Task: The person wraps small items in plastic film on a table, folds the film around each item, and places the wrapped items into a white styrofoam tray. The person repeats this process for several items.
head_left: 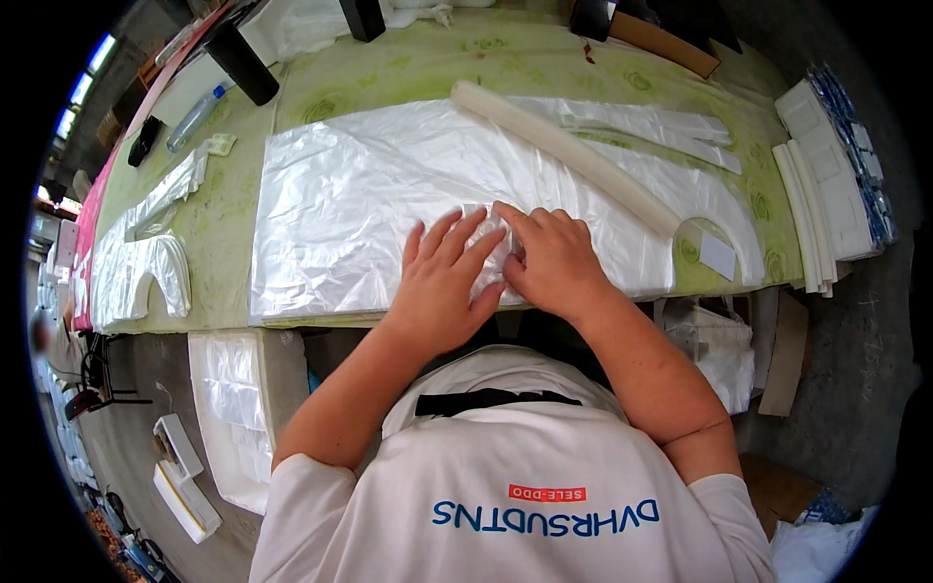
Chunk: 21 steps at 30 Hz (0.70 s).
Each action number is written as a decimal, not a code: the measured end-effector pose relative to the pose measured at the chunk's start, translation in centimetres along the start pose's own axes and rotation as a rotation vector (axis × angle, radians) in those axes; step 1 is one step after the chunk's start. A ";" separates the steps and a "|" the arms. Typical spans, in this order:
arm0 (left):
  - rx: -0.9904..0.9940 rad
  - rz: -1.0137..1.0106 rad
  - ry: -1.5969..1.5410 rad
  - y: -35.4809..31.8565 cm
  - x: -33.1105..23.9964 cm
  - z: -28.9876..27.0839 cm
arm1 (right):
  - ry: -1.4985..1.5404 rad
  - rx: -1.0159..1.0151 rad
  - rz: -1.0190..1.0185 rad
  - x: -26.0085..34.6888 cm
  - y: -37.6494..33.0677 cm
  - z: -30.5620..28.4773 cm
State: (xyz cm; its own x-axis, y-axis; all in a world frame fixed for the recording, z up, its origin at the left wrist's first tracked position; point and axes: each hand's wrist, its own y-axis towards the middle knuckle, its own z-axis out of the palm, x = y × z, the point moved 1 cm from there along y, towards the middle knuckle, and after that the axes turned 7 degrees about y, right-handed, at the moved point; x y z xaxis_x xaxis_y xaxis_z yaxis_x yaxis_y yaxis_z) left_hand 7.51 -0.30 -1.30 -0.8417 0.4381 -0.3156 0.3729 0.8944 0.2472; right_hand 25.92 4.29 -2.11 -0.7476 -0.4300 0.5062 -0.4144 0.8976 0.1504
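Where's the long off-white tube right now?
In the head view, the long off-white tube lies diagonally across the translucent plastic sheeting, right of centre, just beyond the right hand.

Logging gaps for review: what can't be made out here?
All in the head view:
Whether the right hand pinches the plastic film: the hand itself blocks it.
What lies under the left hand: hidden by it.
Rest of the black block: cut off by the top edge.
Marks on the white card: too small.
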 end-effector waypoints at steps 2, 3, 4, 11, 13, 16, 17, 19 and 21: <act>-0.141 0.040 -0.268 -2.2 -0.8 -0.6 | -0.020 0.049 0.028 0.0 0.7 -0.1; -0.072 0.000 -0.481 -4.0 -0.9 -0.2 | -0.014 0.079 0.048 -0.1 1.1 -0.1; 0.000 -0.040 -0.694 -5.6 -0.9 0.5 | -0.009 0.110 0.068 -0.3 1.5 -0.1; 0.346 -1.024 -1.723 -8.4 -1.6 3.7 | -0.044 0.189 -0.071 1.2 -1.2 -1.1; 0.255 -1.035 -1.826 -7.6 -2.5 3.7 | 0.051 0.249 -0.104 3.3 -4.0 -1.6; 0.140 -1.014 -1.853 -8.0 -3.0 4.9 | 0.406 0.084 -0.080 3.7 -7.4 -0.3; 0.112 -1.018 -1.814 -8.3 -3.3 5.0 | 0.535 -0.017 -0.062 3.5 -8.1 0.3; 0.066 -0.983 -1.767 -8.7 -4.3 4.9 | 0.884 0.049 0.226 2.7 -9.2 1.9; 0.122 -0.890 -1.645 -9.6 -4.3 5.4 | 1.126 0.035 0.341 2.5 -10.0 3.6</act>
State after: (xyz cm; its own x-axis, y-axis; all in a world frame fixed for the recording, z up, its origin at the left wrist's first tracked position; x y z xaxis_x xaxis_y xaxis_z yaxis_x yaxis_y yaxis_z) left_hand 9.63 -10.28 -7.29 0.3623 -0.5281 -0.7680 0.1780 0.8480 -0.4992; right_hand 26.33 -6.06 -5.43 0.0504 0.1763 0.9830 -0.3083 0.9390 -0.1526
